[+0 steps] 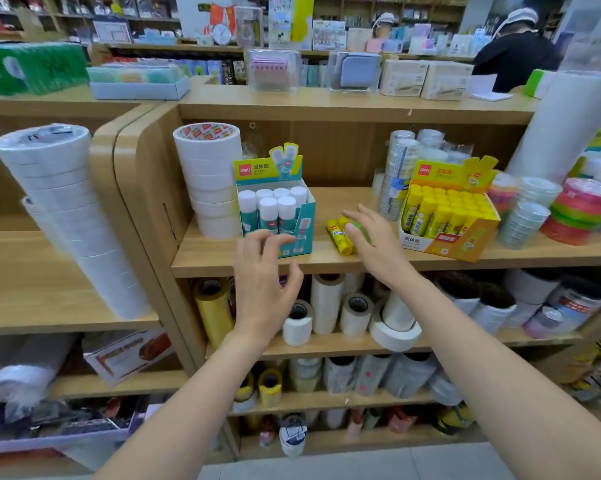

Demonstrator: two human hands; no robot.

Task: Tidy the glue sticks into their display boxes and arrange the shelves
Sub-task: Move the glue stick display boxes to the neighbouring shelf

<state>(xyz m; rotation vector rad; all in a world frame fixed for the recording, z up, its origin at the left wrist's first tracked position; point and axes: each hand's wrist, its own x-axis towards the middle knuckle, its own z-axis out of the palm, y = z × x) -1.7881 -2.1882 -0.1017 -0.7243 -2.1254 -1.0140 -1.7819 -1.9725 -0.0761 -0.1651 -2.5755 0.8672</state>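
Observation:
A teal display box (306, 216) holding several white-capped glue sticks (268, 206) stands on the middle shelf (212, 254). To its right, an orange-yellow display box (446, 241) is packed with yellow glue sticks (448, 204). Between the boxes lie two loose yellow glue sticks (337, 237). My left hand (262, 289) hovers just in front of the teal box with fingers spread and relaxed, holding nothing. My right hand (375, 247) reaches over the loose sticks with fingers fairly straight. A green rounded object (360, 229) shows between its thumb and fingers; whether it is gripped is unclear.
A stack of white tape rolls (207, 181) stands left of the teal box, and clear tape rolls (397, 171) sit behind the yellow box. Coloured tape rolls (583, 211) fill the shelf's right end. Paper and tape rolls (326, 303) line the shelf below. A person (515, 53) stands behind the counter.

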